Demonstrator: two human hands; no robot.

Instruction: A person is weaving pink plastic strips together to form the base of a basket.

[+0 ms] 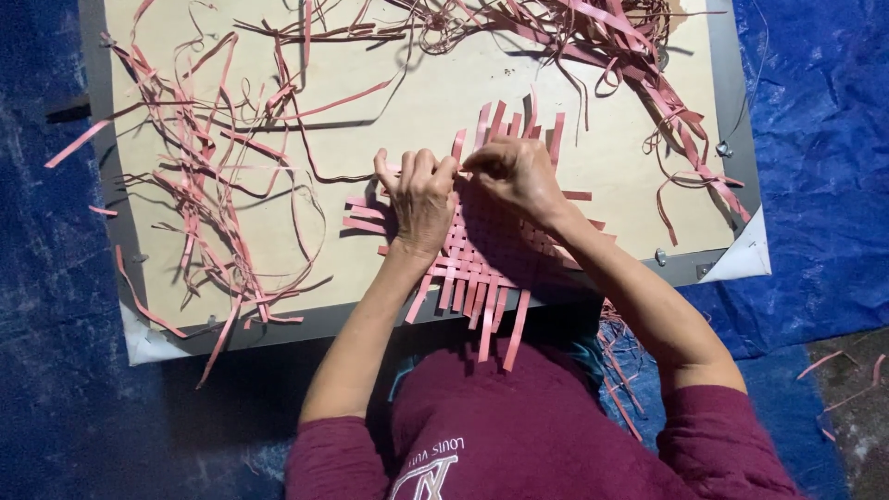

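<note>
The person sat over a pale board (278, 231) laid on a blue tarp (806, 167), both hands working at a small mat of woven pink strips (482, 250) near the board's front edge. The left hand (419, 199) lay palm down on the left part of the mat, its fingers curled at the top and closed against a strip, the thumb side touching the other hand. The right hand (519, 176) came in from the right and rested on the upper middle of the weave, its fingertips pinched together on a strip end right where the two hands met. The mat's loose strip ends stuck out on every side: a fan of them stood up behind the hands, and several longer ones hung past the board's grey rim (370, 319) toward the person's maroon sleeves (713, 435). Loose pink strips (194, 204) lay tangled in a long heap down the left part of the board, well apart from the mat, and another tangle (611, 46) ran across the far edge and down the right side. A few stray strips (620, 370) lay on the tarp beside the right forearm.
</note>
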